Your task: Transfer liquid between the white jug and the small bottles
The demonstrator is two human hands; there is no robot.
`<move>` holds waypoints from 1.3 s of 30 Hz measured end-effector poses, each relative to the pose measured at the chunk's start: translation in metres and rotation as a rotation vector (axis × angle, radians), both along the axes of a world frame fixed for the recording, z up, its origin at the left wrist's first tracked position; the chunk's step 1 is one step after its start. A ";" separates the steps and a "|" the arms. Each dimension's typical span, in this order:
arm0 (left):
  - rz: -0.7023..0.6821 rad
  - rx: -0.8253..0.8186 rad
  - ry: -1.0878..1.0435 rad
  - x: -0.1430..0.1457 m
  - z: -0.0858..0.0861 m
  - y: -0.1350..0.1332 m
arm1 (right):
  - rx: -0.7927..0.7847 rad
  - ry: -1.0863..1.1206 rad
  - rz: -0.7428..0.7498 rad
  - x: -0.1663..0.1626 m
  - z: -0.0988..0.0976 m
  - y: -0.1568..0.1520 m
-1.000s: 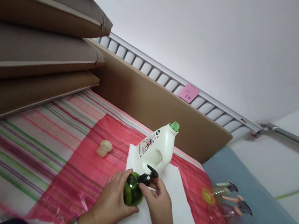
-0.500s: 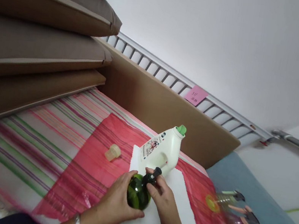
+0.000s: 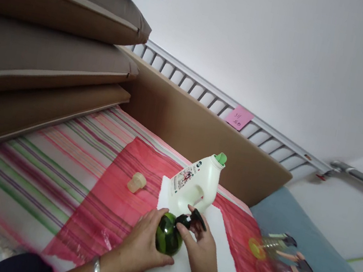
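A small round dark green bottle (image 3: 167,237) stands on a white cloth (image 3: 215,264). My left hand (image 3: 143,244) wraps around its body from the left. My right hand (image 3: 199,242) pinches its black pump top (image 3: 195,220) from the right. Just behind the bottle stands a white detergent jug (image 3: 196,183) with a green cap and a printed label. A small beige cap (image 3: 136,182) lies alone on the red plastic sheet (image 3: 112,208) to the left.
Stacked brown cushions (image 3: 42,50) tower at the left over a striped cover (image 3: 32,161). A brown board (image 3: 196,134) and a white railing with a pink sticky note (image 3: 238,117) run behind. A blue patterned cloth (image 3: 302,265) lies at the right.
The black pump top has turned under my right fingers, its spout now pointing right. My left hand has kept hold of the green bottle. The view shifted slightly.
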State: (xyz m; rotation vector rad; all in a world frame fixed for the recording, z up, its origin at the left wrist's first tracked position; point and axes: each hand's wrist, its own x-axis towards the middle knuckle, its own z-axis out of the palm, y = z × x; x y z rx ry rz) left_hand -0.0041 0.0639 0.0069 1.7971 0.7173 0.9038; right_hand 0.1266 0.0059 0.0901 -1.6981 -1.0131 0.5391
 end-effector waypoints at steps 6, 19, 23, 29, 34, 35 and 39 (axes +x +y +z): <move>0.036 -0.011 -0.007 -0.004 0.006 0.004 | 0.053 0.150 0.092 -0.002 -0.003 0.000; 0.390 0.103 -0.210 -0.045 0.031 0.069 | 0.553 0.061 -0.258 0.005 0.062 0.011; 0.779 0.091 -0.308 -0.073 0.043 0.099 | 0.330 0.230 -0.169 0.000 0.034 0.015; 0.741 0.063 -0.437 -0.070 0.051 0.086 | -0.110 0.486 0.057 -0.057 -0.055 0.043; 0.683 0.082 -0.380 -0.062 0.053 0.078 | -0.236 0.471 0.088 -0.062 -0.075 0.067; 0.667 0.085 -0.370 -0.061 0.051 0.078 | -0.238 0.429 0.067 -0.056 -0.071 0.065; 0.560 0.071 -0.344 -0.049 0.040 0.070 | -0.088 0.214 -0.098 -0.017 -0.033 0.034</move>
